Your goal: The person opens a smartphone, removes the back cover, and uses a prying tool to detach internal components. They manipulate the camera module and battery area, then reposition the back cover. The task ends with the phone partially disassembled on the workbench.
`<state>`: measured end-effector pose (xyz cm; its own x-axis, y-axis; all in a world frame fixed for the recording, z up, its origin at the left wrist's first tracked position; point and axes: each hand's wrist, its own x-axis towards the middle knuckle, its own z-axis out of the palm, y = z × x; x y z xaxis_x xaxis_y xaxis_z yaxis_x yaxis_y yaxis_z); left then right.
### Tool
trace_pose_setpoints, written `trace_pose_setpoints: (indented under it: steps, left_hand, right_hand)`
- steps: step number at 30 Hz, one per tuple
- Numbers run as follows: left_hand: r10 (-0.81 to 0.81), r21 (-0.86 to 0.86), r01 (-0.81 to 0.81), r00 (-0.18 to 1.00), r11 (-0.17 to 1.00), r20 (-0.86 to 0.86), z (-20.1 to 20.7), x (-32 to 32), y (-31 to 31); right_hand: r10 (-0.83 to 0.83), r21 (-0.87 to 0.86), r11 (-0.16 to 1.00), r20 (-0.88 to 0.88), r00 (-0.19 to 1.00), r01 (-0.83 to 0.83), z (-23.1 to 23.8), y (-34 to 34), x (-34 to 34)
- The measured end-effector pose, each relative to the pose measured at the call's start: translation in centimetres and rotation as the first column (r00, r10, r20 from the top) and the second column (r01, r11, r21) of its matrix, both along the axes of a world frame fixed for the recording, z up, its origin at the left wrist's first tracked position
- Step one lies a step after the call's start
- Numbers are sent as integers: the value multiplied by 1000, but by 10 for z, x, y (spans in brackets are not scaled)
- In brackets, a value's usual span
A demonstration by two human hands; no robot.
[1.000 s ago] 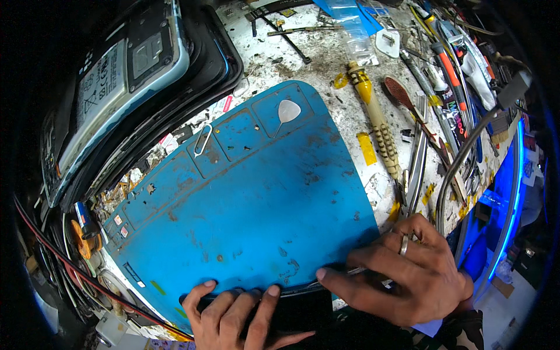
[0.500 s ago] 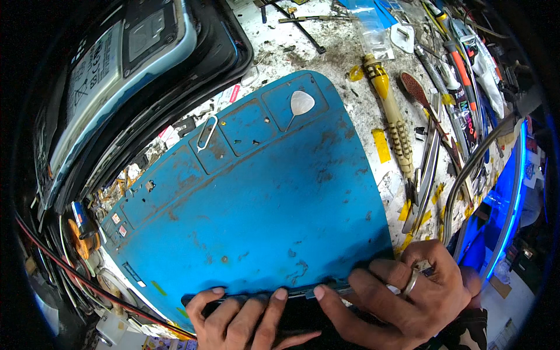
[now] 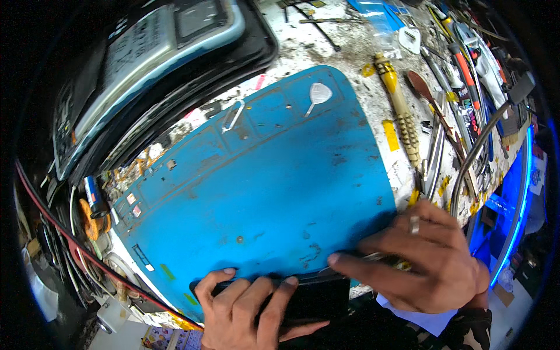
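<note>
A black, flat, phone-like device (image 3: 319, 298) is tilted up at the near edge of the blue work mat (image 3: 274, 192). My left hand (image 3: 248, 306) grips it from the left, its fingertips curled over the upper edge. My right hand (image 3: 423, 259), with a ring on one finger, is at the device's right end. One fingertip is against or just above the upper edge. The other fingers are curled and blurred around something thin and pale that I cannot make out.
Small screws, a SIM eject pin (image 3: 233, 116) and a white leaf-shaped pick (image 3: 319, 96) lie on the mat's far side. A stack of device parts (image 3: 175, 52) stands far left. A yellow-handled tool (image 3: 396, 105), a brush (image 3: 421, 84) and tweezers (image 3: 434, 157) lie right. A cable (image 3: 484, 143) arches there.
The device now shows more of its black face. My right hand has swung up and slightly right and is blurred. The whole view has shifted a little.
</note>
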<state>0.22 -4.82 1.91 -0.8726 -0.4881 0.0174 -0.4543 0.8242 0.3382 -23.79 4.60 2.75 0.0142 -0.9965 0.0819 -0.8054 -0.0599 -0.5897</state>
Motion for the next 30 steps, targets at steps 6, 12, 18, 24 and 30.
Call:
trace_pose_setpoints:
  steps: [6, 12, 18, 24, 30]
  left_hand:
    - [-15, 25, 13, 997, 1000, 76, 4, 2, 0]
    - [110, -37, -112, 992, 993, -55, 10, 38, -1]
    - [329, -7, -329, 944, 944, -22, 0, 78, 4]
    - [313, -5, -314, 946, 949, -83, -18, 89, 5]
    - [315, -9, -317, 944, 948, -99, -23, 89, 3]
  right_hand:
    - [-158, -17, 987, 30, 987, 158, 15, -11, -1]
    - [2, 37, 999, 131, 991, -6, 2, -31, 28]
    - [99, 11, 995, 196, 976, -103, -6, -56, 52]
    - [133, -43, 991, 144, 981, -128, -12, -67, 63]
    - [161, -20, 987, 44, 986, -160, -10, -72, 67]
